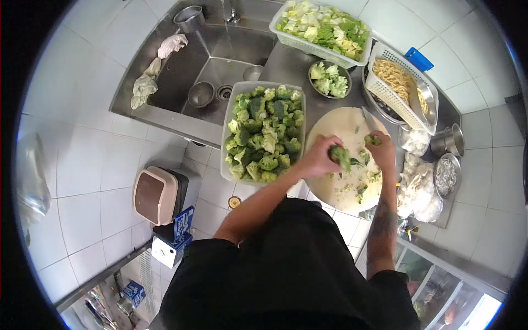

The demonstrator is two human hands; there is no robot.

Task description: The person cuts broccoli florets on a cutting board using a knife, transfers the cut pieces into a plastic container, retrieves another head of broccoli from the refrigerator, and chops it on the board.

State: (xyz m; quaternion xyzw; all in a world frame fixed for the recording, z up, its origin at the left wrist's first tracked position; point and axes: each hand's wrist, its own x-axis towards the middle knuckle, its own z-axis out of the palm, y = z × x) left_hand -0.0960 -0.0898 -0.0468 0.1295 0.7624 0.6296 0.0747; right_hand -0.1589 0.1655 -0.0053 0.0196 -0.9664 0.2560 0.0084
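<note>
My left hand (320,159) holds a broccoli piece (342,157) over the round cutting board (324,191). In my right hand (384,152), at the board's right side, is a smaller broccoli piece (374,140). A knife (368,118) lies at the board's upper right, just above my right hand; its handle end is hidden near the fingers. Green scraps and small crumbs are scattered over the board. Left of the board stands a rectangular container (226,129) heaped with broccoli florets (268,140).
A metal sink (220,71) with bowls is at upper left. Behind the board are a basket of chopped lettuce (324,30), a lettuce bowl (330,80) and a noodle basket (393,77). Plastic bags (421,192) and metal pots (448,140) stand right; a bin (157,195) is lower left.
</note>
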